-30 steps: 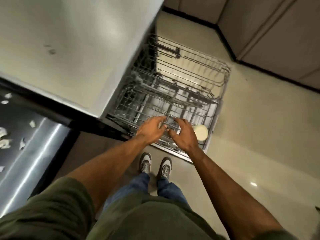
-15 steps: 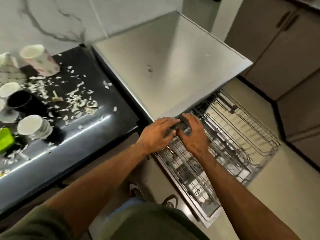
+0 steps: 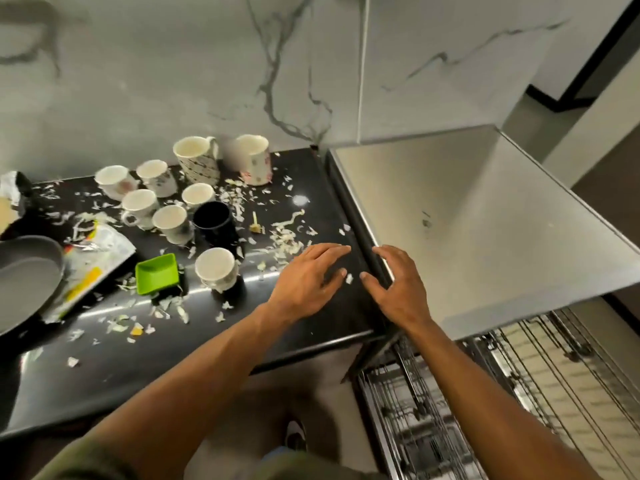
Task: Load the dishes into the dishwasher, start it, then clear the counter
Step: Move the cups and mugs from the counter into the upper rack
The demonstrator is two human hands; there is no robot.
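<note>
Several white mugs and cups stand on the black counter (image 3: 104, 368), among them a tall patterned mug (image 3: 197, 161), a black mug (image 3: 213, 220) and a white cup (image 3: 216, 271) nearest me. Beside that cup lies a green square dish (image 3: 156, 273). My left hand (image 3: 308, 282) hovers over the counter's right end, fingers spread and empty. My right hand (image 3: 394, 289) is open over the dark gap beside the steel top (image 3: 485, 237). The pulled-out wire dishwasher rack (image 3: 502, 403) shows at lower right.
Food scraps litter the counter. A grey pan (image 3: 24, 275) and a crumpled foil wrapper (image 3: 90, 258) lie at the left. A marble wall (image 3: 207, 64) backs the counter. My shoe (image 3: 294, 434) shows on the floor below.
Both hands have lifted from the wire rack up to counter height and now hold nothing. The view has swung left and up, bringing the cups into view.
</note>
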